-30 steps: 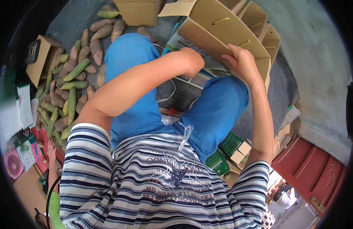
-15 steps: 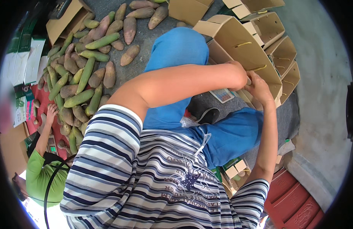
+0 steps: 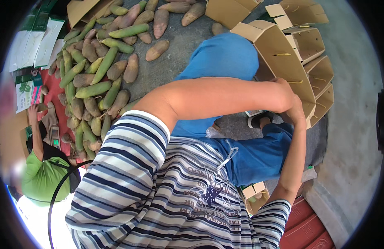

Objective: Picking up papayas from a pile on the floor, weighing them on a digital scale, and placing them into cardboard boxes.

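At the near side of a tall open cardboard box (image 3: 277,62) with yellow cord handles, my two hands meet. My left forearm reaches across to the right, and my left hand (image 3: 285,92) bends down beside the box, its fingers hidden. Just below and against it is my right hand (image 3: 298,113), raised from the lower right with its fingers curled in towards the left one. Whatever lies between them is out of sight. My blue-trousered knee (image 3: 225,54) is left of the box.
Thick green and brown cucumber-shaped produce (image 3: 92,79) is heaped at left. More open cardboard boxes (image 3: 308,43) stand at right by a grey wall (image 3: 354,137). A person in a green shirt (image 3: 44,178) sits at far left near a scale (image 3: 55,135). Red plastic (image 3: 304,228) lies lower right.
The view has shifted, so the heap and boxes sit differently in it. My hands stay together by the box, and my right hand's fingers are now more hidden. The other person's arm has moved.
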`<act>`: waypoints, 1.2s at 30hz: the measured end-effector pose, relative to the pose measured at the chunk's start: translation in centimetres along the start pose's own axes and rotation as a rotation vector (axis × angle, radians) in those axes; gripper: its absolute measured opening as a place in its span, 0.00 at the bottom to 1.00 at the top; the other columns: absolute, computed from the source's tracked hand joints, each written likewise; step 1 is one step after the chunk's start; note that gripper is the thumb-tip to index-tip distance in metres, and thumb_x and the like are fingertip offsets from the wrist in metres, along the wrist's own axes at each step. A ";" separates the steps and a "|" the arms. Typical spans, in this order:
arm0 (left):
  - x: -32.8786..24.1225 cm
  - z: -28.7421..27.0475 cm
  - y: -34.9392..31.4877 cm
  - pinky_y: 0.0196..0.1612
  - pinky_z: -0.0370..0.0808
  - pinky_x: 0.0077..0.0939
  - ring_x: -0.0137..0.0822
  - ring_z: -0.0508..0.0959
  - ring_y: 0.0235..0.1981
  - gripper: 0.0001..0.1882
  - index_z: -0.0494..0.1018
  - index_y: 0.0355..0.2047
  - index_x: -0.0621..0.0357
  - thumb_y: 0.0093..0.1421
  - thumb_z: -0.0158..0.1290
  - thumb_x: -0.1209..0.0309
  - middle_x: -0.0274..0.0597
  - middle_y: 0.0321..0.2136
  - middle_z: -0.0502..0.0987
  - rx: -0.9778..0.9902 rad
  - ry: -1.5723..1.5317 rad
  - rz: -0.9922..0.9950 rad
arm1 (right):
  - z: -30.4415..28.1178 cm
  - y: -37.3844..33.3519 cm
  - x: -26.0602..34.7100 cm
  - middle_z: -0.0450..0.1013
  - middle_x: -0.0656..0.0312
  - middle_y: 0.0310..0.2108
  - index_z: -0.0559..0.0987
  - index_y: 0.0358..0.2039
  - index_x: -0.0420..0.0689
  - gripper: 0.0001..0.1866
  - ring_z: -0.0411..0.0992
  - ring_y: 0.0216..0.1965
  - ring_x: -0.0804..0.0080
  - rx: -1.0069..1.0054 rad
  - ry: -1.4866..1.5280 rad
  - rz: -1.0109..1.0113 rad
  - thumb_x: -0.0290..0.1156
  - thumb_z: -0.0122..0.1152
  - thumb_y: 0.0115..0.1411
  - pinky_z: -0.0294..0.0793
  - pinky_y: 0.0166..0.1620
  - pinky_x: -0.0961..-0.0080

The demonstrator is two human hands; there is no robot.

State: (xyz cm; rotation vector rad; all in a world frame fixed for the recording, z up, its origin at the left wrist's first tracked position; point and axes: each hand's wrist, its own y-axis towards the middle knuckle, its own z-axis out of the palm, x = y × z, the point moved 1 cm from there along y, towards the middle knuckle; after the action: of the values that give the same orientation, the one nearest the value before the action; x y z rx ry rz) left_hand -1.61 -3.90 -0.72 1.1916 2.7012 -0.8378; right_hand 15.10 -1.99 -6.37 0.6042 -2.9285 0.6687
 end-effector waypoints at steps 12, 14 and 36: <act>10.3 4.3 -11.0 0.38 0.73 0.29 0.42 0.75 0.34 0.09 0.74 0.35 0.57 0.53 0.51 0.72 0.44 0.32 0.75 -1.483 -0.439 -0.079 | -2.6 -1.6 2.2 0.72 0.52 0.36 0.72 0.40 0.42 0.19 0.70 0.39 0.54 0.007 -0.010 0.030 0.35 0.62 0.48 0.68 0.42 0.64; 14.6 9.7 -13.6 0.41 0.72 0.29 0.42 0.75 0.37 0.10 0.72 0.38 0.57 0.55 0.49 0.72 0.45 0.35 0.74 -1.358 -0.455 -0.325 | -3.2 -1.9 2.4 0.72 0.51 0.37 0.72 0.40 0.42 0.18 0.70 0.40 0.52 0.035 0.019 0.071 0.34 0.62 0.49 0.67 0.42 0.62; 23.2 43.8 -37.8 0.46 0.66 0.41 0.39 0.65 0.51 0.22 0.61 0.52 0.53 0.56 0.48 0.70 0.39 0.47 0.66 0.227 0.069 -1.293 | -1.0 -1.6 -0.9 0.72 0.46 0.33 0.72 0.41 0.39 0.16 0.70 0.36 0.50 0.022 0.170 -0.052 0.23 0.56 0.49 0.68 0.41 0.65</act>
State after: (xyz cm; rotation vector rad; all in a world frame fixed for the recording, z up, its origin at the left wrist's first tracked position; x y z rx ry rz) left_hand -50.81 -31.60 -27.21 -0.7573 3.2737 -1.1547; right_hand 16.53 -2.50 -4.96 0.5919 -2.7429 0.7095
